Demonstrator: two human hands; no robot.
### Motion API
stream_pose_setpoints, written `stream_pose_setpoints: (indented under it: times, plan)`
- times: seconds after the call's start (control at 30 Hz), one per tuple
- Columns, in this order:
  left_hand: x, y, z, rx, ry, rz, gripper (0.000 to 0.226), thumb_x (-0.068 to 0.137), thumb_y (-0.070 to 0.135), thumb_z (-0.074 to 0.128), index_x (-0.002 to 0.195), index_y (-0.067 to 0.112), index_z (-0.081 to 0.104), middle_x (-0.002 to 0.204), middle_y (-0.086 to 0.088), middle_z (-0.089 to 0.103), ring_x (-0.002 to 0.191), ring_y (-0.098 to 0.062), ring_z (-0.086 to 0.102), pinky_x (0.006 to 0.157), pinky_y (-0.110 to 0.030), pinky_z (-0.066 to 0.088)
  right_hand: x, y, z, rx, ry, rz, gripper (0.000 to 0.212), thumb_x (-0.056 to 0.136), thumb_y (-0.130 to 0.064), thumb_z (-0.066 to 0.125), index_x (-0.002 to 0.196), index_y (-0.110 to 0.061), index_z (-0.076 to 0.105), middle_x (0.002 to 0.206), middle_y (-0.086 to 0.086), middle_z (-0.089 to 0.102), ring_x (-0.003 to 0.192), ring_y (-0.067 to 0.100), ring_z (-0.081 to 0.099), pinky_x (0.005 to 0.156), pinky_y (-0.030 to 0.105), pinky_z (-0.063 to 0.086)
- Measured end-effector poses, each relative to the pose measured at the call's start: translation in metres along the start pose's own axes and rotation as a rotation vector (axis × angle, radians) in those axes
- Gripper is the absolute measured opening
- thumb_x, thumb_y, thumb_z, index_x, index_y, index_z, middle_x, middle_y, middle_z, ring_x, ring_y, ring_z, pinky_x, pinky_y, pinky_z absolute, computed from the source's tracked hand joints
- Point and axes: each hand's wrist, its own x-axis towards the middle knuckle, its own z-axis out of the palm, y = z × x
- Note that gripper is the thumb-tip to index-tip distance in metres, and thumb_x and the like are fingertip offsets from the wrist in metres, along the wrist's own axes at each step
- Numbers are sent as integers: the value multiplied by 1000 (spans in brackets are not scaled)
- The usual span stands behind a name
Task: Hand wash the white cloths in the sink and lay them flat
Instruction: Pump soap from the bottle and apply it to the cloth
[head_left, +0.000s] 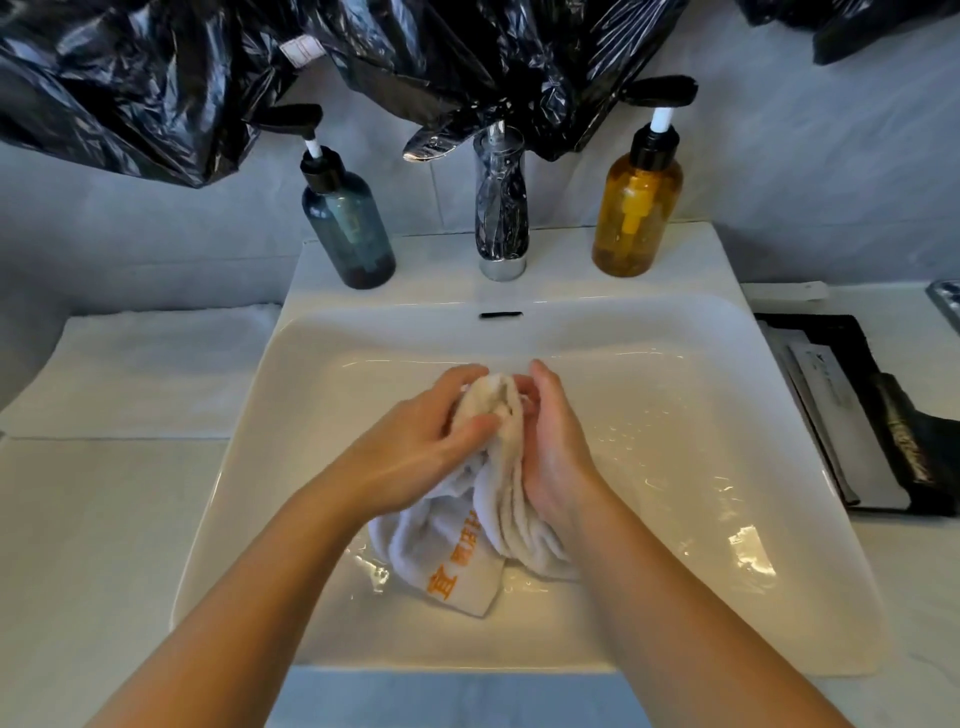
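Both hands, left (415, 447) and right (550, 441), squeeze a bunched, wet white cloth with orange lettering (488, 519) over the glossy white ceramic sink (675, 415).

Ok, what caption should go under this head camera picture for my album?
Left hand and right hand grip a bunched white cloth in the sink.

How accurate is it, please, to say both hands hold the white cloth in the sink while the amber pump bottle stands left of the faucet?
One error: the head view shows the amber pump bottle right of the faucet; the rest holds.
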Motion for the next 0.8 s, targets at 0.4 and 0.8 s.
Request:
stream_pose_setpoints:
  times: [0.4,0.8]
  plan:
    - [-1,-12,-45,-604,463,-222,23,93,16,50,105,28,65,93,0,68,85,-15,68,68,-27,53,-11,-12,-14,-686,-225,-298,30,99,-46,56,86,-24,71,84,-5,72,85,18,69,79,32,50]
    - [49,24,52,-280,671,-342,39,95,28,47,59,12,52,62,-8,56,67,-31,54,63,-36,44,2,2,6,-89,176,-122,39,100,-43,52,79,-14,69,72,8,67,68,23,68,67,35,54]
